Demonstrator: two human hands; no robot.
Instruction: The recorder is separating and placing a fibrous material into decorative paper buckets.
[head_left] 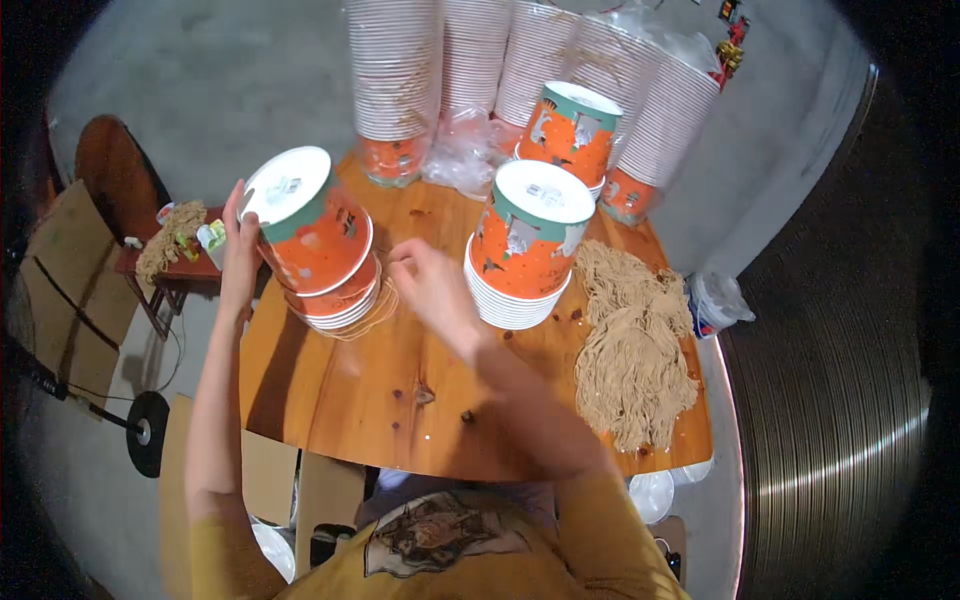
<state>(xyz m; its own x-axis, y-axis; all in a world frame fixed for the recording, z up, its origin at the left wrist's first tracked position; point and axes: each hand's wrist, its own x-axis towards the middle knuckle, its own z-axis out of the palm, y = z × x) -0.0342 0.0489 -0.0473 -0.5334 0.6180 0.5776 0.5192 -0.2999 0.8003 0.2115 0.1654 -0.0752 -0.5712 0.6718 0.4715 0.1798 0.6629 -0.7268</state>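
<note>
My left hand (pixel 240 255) grips the upper left side of an orange paper bucket (pixel 318 245), which is upside down with a green band and a white base. This bucket sits tilted over several nested ones with white rims. Thin loops of string (pixel 375 312) hang around the lower right of that stack. My right hand (pixel 432 290) is just right of them, fingers pinched together on the string. Right of that hand stands a second stack of upside-down paper buckets (pixel 530 235). A heap of loose tan strings (pixel 635 350) lies at the table's right side.
Tall bagged columns of nested buckets (pixel 395 70) line the back of the wooden table (pixel 400 400), with crumpled clear plastic (pixel 465 150) between them. Another bucket stack (pixel 570 130) stands behind the second one. At left is a red stool (pixel 175 262) with more string; a corrugated roll (pixel 830 400) is at right.
</note>
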